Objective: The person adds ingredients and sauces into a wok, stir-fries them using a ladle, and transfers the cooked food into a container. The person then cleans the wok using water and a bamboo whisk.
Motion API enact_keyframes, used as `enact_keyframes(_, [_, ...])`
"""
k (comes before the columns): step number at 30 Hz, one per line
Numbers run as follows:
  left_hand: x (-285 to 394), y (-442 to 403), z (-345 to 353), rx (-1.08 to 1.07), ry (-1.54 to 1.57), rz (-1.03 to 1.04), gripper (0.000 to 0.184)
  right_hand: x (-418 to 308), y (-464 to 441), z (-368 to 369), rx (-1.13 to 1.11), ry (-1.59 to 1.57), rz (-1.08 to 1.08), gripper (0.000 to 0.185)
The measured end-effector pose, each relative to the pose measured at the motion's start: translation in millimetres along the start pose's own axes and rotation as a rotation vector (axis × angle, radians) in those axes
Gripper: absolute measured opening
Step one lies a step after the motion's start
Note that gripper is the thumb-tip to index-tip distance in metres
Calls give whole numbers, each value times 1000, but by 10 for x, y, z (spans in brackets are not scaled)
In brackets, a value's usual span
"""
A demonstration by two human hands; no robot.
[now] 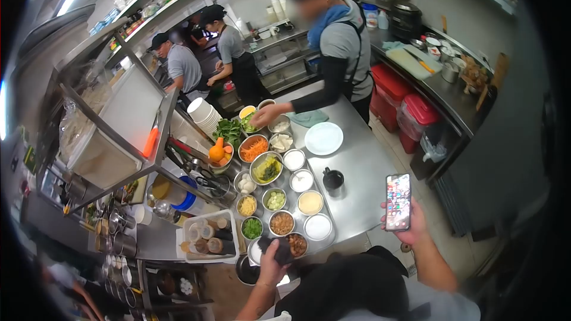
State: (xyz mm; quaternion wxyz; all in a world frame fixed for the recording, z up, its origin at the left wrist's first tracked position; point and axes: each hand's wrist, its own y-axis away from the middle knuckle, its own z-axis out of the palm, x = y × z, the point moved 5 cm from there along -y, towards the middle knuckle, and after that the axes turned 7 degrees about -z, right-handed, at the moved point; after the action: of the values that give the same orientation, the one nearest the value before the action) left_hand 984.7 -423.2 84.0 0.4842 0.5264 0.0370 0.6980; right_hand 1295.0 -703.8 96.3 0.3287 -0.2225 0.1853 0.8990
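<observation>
My right hand (414, 226) holds a phone (398, 202) upright, its screen lit with rows of app icons, right of the steel table (363, 172). My left hand (272, 267) is closed on a dark object (279, 250), which looks like a black wallet or case; its exact kind cannot be made out. That hand is over the near edge of the ingredient bowls, beside a bowl of brown chunks (297, 244) and a partly covered white bowl (256, 252). Chopped greens (252, 227) fill a bowl just beyond it.
Across the table a co-worker (351, 41) reaches over bowls of greens. A white plate (323, 138) and a black mug (333, 182) stand on the table. Bottles fill a white bin (208, 236) at left. Red containers (389, 92) stand beyond. Two people work farther back.
</observation>
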Motion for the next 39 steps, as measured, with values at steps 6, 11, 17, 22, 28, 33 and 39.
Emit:
enact_keyframes(6, [-70,203,12,305,152,207,30,-220,-752,12,-165,12,214,66])
enact_keyframes(11, [-556,635,113,631,337,456,45,-526,-1468,23,-323,38,392,69])
enact_keyframes(17, [-1896,1011,126,985,445,446,39,-722,-2071,-42,-487,53,538,71])
enact_keyframes(22, [-2827,936,497,1196,447,144,36,-642,-2471,-198,-441,16,564,69])
enact_keyframes(28, [-4466,935,-134,1155,289,-226,44,-714,-2743,-220,-382,4,585,69])
enact_keyframes(33, [-4892,1144,11,1218,285,-324,46,-732,-2841,-236,-378,28,590,64])
enact_keyframes(39, [-5075,1202,21,1241,283,-348,48,-745,-2951,-238,-440,338,418,46])
